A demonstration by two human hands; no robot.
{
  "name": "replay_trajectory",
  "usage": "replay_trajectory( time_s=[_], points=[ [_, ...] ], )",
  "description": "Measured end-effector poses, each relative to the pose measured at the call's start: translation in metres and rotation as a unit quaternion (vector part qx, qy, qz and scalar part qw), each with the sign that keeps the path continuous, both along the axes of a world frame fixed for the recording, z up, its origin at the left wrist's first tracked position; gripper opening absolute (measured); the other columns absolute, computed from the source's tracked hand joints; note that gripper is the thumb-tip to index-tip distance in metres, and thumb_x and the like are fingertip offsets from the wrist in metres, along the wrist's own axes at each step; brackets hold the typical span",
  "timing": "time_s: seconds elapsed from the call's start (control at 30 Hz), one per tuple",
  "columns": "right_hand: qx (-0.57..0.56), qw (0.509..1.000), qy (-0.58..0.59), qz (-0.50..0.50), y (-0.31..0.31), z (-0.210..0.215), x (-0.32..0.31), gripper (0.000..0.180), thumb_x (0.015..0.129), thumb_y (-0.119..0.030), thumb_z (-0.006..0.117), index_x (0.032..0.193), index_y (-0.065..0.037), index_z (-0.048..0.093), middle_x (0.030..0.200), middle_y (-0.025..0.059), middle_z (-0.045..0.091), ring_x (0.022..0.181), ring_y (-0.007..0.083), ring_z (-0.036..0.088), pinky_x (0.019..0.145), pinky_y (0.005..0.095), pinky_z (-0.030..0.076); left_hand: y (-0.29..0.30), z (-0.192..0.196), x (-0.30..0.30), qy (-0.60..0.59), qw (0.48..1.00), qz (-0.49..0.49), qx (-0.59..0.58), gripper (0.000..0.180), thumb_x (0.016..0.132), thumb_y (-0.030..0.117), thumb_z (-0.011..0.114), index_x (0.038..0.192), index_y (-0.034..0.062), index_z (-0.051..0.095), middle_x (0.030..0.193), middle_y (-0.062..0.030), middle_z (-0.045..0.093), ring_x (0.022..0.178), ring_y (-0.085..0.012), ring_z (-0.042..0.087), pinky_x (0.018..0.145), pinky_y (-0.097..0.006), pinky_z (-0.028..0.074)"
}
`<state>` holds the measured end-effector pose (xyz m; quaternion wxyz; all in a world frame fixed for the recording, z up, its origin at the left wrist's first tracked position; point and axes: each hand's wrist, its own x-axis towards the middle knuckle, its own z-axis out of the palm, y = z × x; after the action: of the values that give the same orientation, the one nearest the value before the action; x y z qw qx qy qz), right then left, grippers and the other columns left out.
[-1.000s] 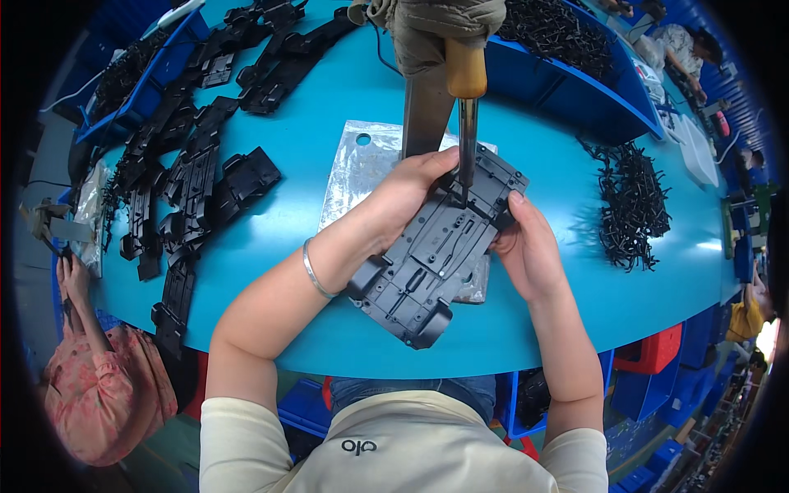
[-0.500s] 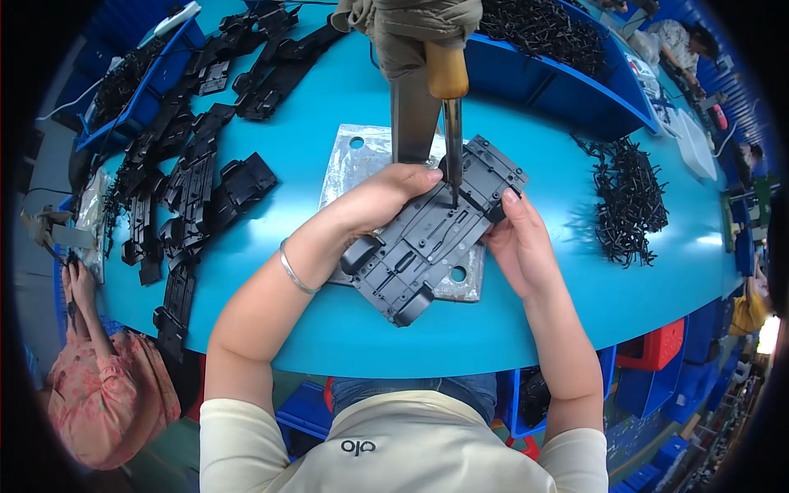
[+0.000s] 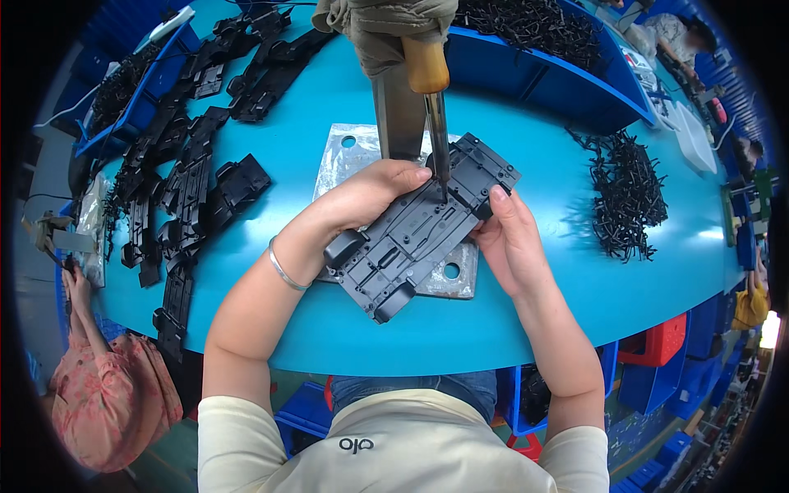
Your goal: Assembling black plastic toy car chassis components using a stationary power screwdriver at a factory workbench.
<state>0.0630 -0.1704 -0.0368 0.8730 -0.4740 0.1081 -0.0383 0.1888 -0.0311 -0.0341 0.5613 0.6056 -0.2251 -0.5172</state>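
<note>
Table [image 3: 645, 300]: from my remote view, bears all the work.
Metal plate [image 3: 348, 161]: lies under part, prob. as firm base.
Black part [image 3: 407, 238]: held diagonally above plate, below tool.
L hand [image 3: 380, 191]: grasps its upper-left edge.
R hand [image 3: 513, 245]: grasps right edge, I think for steadiness.
Tool tip [image 3: 444, 189]: points down at part; contact I can't tell.

Room to pass over the smooth turquoise tabletop [image 3: 571, 230], between the right hand [image 3: 511, 242] and tangled black pile [image 3: 631, 201]! Dead centre, a wooden-handled steel rod [image 3: 437, 127] blocks.
</note>
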Motion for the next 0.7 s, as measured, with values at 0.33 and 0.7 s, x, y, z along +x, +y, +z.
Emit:
replay_trajectory(
  time_s=[0.33,0.7],
  points=[
    [-0.007,1.000,-0.008,-0.006,0.0009,0.0016,-0.0002,0.042,0.081,-0.031,0.044,0.111,-0.004,0.033,0.099,0.0064,0.047,0.085,0.0150,0.048,0.075,0.0303,0.038,-0.0020,-0.0016,-0.0041,-0.017,0.999,0.037,-0.031,0.033,0.084,0.026,0.038,0.088,-0.0039,0.051,0.078,-0.0053,0.055,0.065,-0.0067,0.052,0.059,-0.019,0.043],
    [-0.013,1.000,-0.010,-0.007,0.0014,0.0028,-0.0001,0.041,0.081,-0.030,0.044,0.111,-0.004,0.033,0.100,0.0067,0.047,0.084,0.0149,0.049,0.074,0.0307,0.039,-0.0016,0.0034,-0.0050,-0.012,0.999,0.035,-0.035,0.032,0.083,0.026,0.039,0.091,-0.0037,0.051,0.080,-0.0057,0.055,0.067,-0.0072,0.052,0.061,-0.020,0.044]
  ],
)
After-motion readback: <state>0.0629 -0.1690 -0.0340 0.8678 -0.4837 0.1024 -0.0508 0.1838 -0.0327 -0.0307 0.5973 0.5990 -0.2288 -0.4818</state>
